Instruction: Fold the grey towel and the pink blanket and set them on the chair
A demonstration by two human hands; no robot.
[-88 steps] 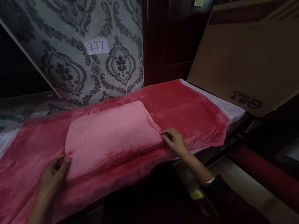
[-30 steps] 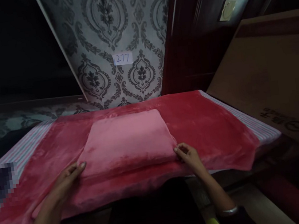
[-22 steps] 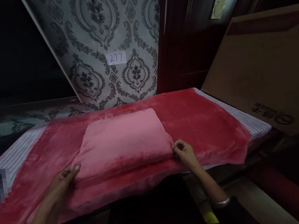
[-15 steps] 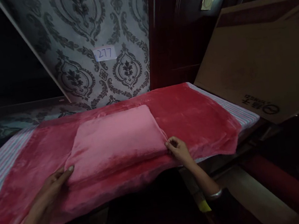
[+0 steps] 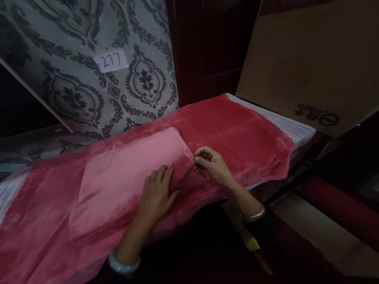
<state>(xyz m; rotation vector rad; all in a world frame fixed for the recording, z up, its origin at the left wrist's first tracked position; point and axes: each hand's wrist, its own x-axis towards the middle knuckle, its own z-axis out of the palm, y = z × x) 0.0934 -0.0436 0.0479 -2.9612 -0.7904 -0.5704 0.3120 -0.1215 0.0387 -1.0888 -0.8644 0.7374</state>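
Observation:
A flat, padded pink plush cushion (image 5: 121, 179) lies on a red plush blanket (image 5: 237, 131) spread over a long surface. Its near right part looks darker and slightly pressed down. My left hand (image 5: 157, 188) rests on top of the cushion near its right end, fingers laid along the fabric and the thumb a little apart. At the right edge, my right hand (image 5: 211, 162) pinches the cushion's border between thumb and fingers. The exact bit of cloth in that pinch is mostly hidden by the fingers.
Striped cloth (image 5: 274, 121) shows under the blanket at both ends. On the right a large cardboard box (image 5: 317, 50) leans beside a dark red door (image 5: 203, 33). Patterned wallpaper (image 5: 146, 78) with a paper label (image 5: 111, 60) reading 277 is behind.
My left hand has left the cushion's left corner and moved right onto its top near my right hand. My right hand stays at the right edge. The view has shifted slightly.

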